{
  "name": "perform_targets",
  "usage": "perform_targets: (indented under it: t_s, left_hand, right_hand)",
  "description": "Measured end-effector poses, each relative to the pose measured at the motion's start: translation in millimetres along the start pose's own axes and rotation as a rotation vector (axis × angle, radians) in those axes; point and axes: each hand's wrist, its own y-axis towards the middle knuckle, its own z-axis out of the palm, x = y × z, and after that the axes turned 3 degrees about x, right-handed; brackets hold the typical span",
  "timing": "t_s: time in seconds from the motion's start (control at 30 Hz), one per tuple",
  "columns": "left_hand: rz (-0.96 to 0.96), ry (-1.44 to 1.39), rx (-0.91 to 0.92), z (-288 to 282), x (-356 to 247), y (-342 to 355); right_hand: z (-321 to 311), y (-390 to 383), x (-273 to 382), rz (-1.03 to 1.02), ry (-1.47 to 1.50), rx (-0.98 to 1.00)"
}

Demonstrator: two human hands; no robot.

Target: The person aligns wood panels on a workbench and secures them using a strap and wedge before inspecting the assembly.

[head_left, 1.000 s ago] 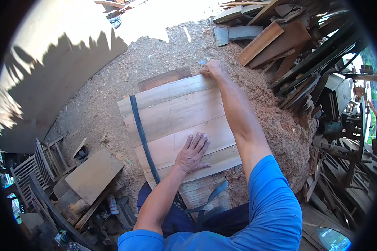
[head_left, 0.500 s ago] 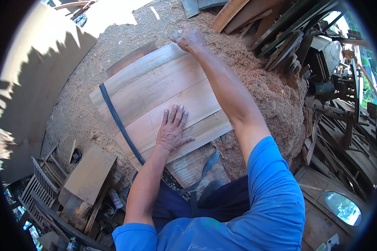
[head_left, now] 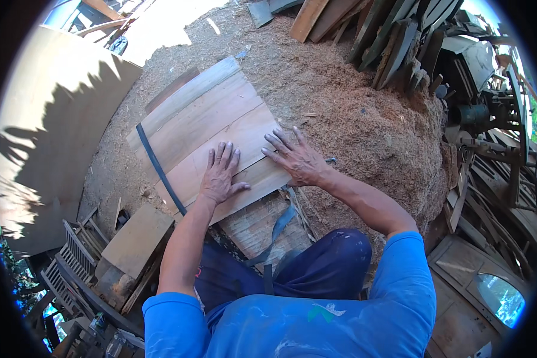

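Left hand (head_left: 221, 176) flat, fingers spread, palm down on the near end of the wooden panel (head_left: 206, 128). Right hand (head_left: 295, 156) just beside it, fingers splayed, pressing the panel's near right edge; nothing pinched. Panel lying tilted on the sawdust pile (head_left: 352, 113), dark strap (head_left: 158, 170) along its left edge. Beyond, stacked planks (head_left: 394, 36).

Sawdust-covered ground (head_left: 352, 113) (wooden boards (head_left: 209, 128) flat on it, dark strap (head_left: 158, 170) alongside)

I see pale, matt, smooth-sawn wooden boards (head_left: 206, 128), a dark matt strap (head_left: 158, 170) across them, and coarse reddish sawdust (head_left: 364, 119) beside.
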Motion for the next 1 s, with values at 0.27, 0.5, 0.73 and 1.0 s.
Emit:
perform_targets:
  t_s: [0.27, 0.5, 0.73, 1.0]
  left_hand:
    - [-0.011, 0.041, 0.011, -3, -3, 2]
    - [-0.029, 0.079, 0.076, -8, -11, 6]
    - [-0.071, 0.061, 0.108, -6, -11, 4]
    - [-0.174, -0.019, 0.218, -24, -22, 5]
  right_hand:
    - [18, 9, -6, -0.105, -0.110, -0.023]
    - [23, 1, -12, -0.119, -0.049, -0.069]
    - [17, -6, -12, -0.166, 0.024, -0.040]
    - [15, 5, 5, -0.129, -0.112, -0.030]
